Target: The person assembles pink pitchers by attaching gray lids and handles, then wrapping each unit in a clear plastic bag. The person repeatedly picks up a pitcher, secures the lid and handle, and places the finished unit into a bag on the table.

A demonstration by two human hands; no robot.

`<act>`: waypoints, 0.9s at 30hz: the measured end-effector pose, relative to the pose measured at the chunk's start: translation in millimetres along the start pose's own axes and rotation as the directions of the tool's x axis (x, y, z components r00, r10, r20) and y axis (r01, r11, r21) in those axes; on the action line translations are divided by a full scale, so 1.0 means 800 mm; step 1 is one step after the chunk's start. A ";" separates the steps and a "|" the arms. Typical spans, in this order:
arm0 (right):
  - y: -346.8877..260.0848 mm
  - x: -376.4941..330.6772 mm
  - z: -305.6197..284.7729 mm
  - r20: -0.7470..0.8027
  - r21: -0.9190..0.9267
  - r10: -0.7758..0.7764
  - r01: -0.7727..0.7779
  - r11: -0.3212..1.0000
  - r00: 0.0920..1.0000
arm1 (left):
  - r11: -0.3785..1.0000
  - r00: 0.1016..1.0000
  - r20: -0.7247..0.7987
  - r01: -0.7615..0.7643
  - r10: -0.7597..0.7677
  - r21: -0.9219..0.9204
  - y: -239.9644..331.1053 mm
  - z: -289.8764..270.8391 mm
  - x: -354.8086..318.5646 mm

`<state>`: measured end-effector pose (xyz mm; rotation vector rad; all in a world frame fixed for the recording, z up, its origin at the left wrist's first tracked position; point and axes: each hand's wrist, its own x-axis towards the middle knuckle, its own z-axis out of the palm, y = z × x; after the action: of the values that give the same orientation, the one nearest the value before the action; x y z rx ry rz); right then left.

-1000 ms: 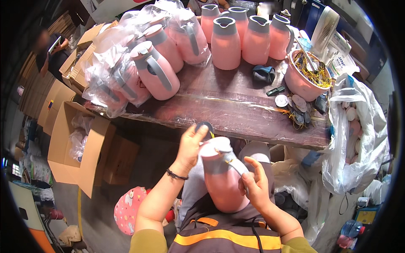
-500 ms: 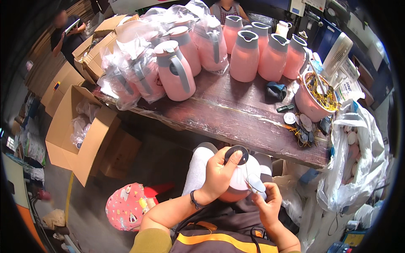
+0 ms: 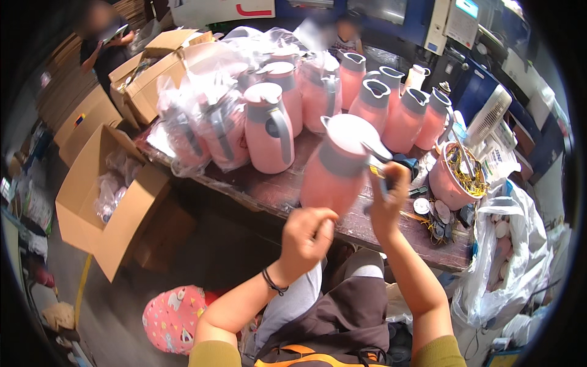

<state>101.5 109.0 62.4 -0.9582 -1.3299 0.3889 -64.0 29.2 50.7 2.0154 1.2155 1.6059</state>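
**Jug held above table edge, both hands engaged**

Jug point(image 3: 336, 165), pink with a grey handle band, is lifted clear of the table point(image 3: 269, 189), just above its near edge. Its long axis tilts, top leaning away and to the right. The right hand point(image 3: 388, 199) is closed around the handle at the jug's right side. The left hand point(image 3: 306, 235) sits curled directly beneath the base; whether it bears the weight or only touches cannot be told. The left hand is the nearer of the two.

Containers, near to far:
- Open cardboard box point(image 3: 104, 202) on the floor, left: clear bags inside.
- Pink bowl point(image 3: 452, 177) on the table, right: yellow strips.
- White sack point(image 3: 507, 257), far right: round light parts.
- Bagged jugs point(image 3: 214, 122) and unbagged jugs point(image 3: 391, 110) stand beyond.
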 end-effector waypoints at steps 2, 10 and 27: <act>0.048 0.011 0.049 0.014 0.053 -0.054 0.053 0.997 0.998 | 0.993 0.971 0.231 -0.088 0.066 0.085 -0.036 0.040 -0.006; 0.083 0.126 0.065 0.283 -0.200 -0.121 0.181 0.963 0.952 | 0.765 0.911 0.318 -0.004 -0.263 0.644 -0.226 0.123 0.079; 0.014 0.034 -0.153 0.250 -0.308 -0.405 0.468 0.828 0.880 | 0.784 0.868 0.129 0.490 -0.480 -0.382 -0.145 0.053 0.056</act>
<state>225.5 91.0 77.6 -0.8915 -1.7739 -0.1406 -74.3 144.2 -12.1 1.3215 1.1523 1.4148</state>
